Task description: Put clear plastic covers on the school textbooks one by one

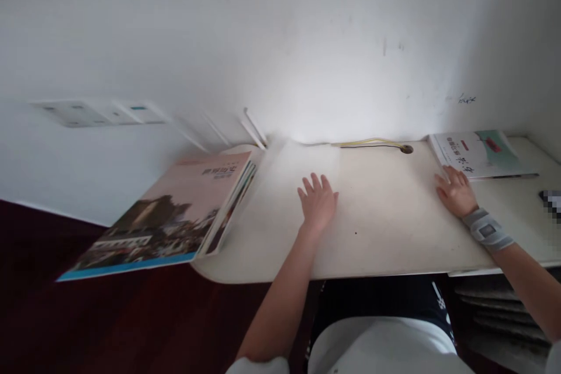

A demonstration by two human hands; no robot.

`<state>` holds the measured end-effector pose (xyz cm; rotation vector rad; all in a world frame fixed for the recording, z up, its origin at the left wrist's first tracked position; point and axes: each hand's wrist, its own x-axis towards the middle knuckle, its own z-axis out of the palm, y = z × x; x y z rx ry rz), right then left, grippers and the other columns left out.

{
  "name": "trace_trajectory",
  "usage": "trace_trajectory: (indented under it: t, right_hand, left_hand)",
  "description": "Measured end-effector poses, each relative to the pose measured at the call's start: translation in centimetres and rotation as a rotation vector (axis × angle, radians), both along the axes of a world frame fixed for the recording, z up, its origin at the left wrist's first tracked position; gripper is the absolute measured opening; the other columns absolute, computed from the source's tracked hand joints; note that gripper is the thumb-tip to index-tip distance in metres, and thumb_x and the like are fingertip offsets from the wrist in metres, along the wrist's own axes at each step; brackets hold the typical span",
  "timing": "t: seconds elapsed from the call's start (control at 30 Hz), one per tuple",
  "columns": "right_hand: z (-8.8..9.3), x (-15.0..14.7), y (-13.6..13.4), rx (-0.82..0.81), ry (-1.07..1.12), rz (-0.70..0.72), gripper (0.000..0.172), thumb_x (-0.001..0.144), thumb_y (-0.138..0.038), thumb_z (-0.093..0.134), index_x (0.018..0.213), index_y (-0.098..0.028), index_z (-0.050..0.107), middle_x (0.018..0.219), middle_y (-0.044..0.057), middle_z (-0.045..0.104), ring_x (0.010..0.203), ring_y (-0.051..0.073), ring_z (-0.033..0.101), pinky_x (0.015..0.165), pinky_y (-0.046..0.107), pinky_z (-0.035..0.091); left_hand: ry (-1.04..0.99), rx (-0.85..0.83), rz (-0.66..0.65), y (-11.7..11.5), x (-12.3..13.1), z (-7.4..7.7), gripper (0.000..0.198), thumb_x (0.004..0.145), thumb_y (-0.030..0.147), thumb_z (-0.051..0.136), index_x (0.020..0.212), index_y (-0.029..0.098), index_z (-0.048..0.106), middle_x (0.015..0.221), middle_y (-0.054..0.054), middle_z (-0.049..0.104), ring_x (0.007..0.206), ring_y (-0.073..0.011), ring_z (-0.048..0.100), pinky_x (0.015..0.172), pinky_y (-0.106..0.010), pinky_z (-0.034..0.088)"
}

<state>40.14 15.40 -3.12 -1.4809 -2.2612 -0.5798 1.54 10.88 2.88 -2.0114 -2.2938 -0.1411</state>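
Note:
My left hand [318, 201] is over the middle of a white desk [379, 216], palm down with its fingers spread and nothing in its grasp. Around it the desk surface has a pale, hazy patch that I cannot make out. Farther right, my right hand [458, 193] is at the near left corner of a book [484, 152] with a white and green cover. Its fingers look stretched out and apart. Whether they touch the book I cannot tell. A grey band [487, 229] wraps my right wrist.
A stack of large books [175, 210] overhangs the desk's left end. Yellow and black cables [372, 143] run along the wall to a hole [407, 149]. Wall sockets [100, 114] are at the left. A dark object [551, 201], partly pixelated, lies at the right edge.

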Motion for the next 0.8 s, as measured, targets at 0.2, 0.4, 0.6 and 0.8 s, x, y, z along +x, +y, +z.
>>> trace_trajectory:
  t: [0.2,0.4,0.6,0.8]
  right_hand:
    - [-1.0,-3.5,-2.2,-0.102,0.009,0.23,0.03,0.09,-0.021,0.039,0.107,-0.015,0.063,0.112,0.014,0.062,0.104,0.022,0.057,0.091,0.039,0.046]
    - [-0.5,-3.4,-2.9,-0.155,0.058,0.209,0.03,0.091,-0.023,0.037,0.105,-0.014,0.063,0.109,0.015,0.062,0.099,0.024,0.06,0.087,0.042,0.05]
    - [0.6,-8.3,-6.9,-0.246,0.312,0.242,0.035,0.089,-0.027,0.041,0.119,-0.013,0.054,0.113,0.017,0.06,0.105,0.029,0.058,0.091,0.047,0.048]
    - [1.6,-17.8,-13.1,-0.205,0.721,0.33,0.097,0.077,-0.046,0.061,0.146,-0.015,-0.001,0.147,0.02,0.023,0.134,0.036,0.027,0.103,0.057,0.035]
  left_hand:
    - [-0.082,-0.137,0.039,-0.8,-2.7,-0.8,0.034,0.09,0.027,0.034,0.101,0.01,0.062,0.104,-0.018,0.064,0.094,-0.0281,0.062,0.077,-0.039,0.048]
    - [-0.135,-0.084,0.043,-1.0,-3.6,-0.4,0.031,0.086,0.02,0.037,0.079,0.014,0.066,0.083,-0.016,0.067,0.08,-0.0266,0.064,0.071,-0.038,0.048]
    - [-0.265,0.036,0.011,-1.1,-2.0,1.7,0.022,0.083,0.015,0.04,0.081,0.016,0.062,0.084,-0.012,0.067,0.084,-0.0229,0.065,0.074,-0.035,0.05]
    - [-1.419,0.176,-0.336,-4.2,6.2,6.4,0.019,0.088,0.038,0.043,0.09,0.02,0.049,0.083,-0.002,0.065,0.066,-0.0143,0.067,0.057,-0.026,0.054]
